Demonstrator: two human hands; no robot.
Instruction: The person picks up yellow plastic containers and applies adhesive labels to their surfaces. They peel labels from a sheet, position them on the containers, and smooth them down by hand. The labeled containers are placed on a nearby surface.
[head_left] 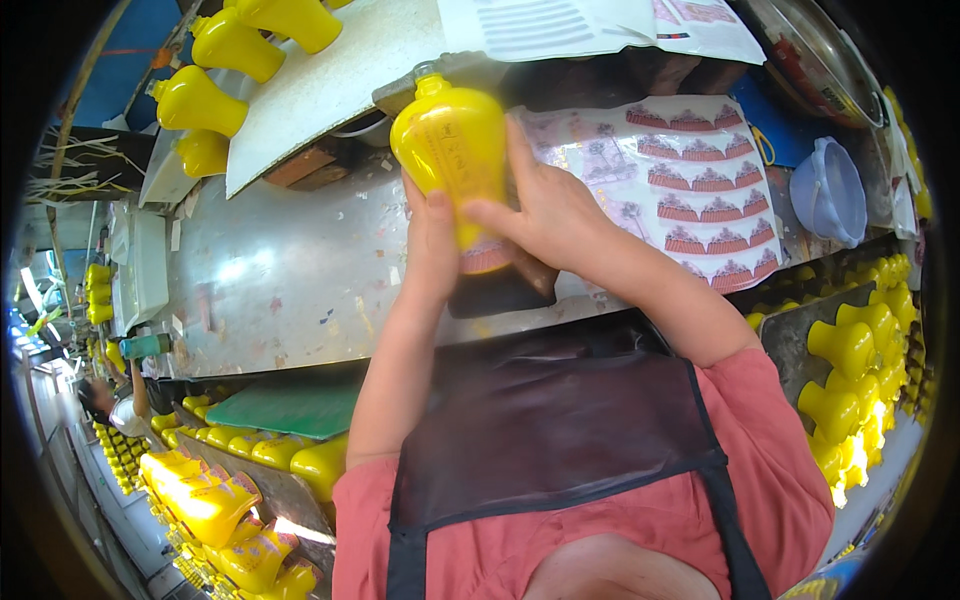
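A glossy yellow vase-shaped bottle (450, 135) lies tilted in front of me, its narrow neck pointing away and its foot toward me. Faint dark red markings show on its body, and a pinkish patterned band (486, 256) runs round its lower end. My left hand (432, 240) wraps the bottle's left side. On the other side my right hand (548, 205) grips it, the thumb lying across the front. Beneath the foot is a dark block (500, 292). Close to my right forearm lies a sheet of red patterned decals (705, 180).
The metal worktable (270, 270) carries a white board (330, 80) with yellow bottles (235, 45) beside it. Printed papers (550, 28) lie at the back. A pale blue basin (829, 192) stands at right. More yellow bottles (850, 345) fill both sides below; another person (125, 410) is far left.
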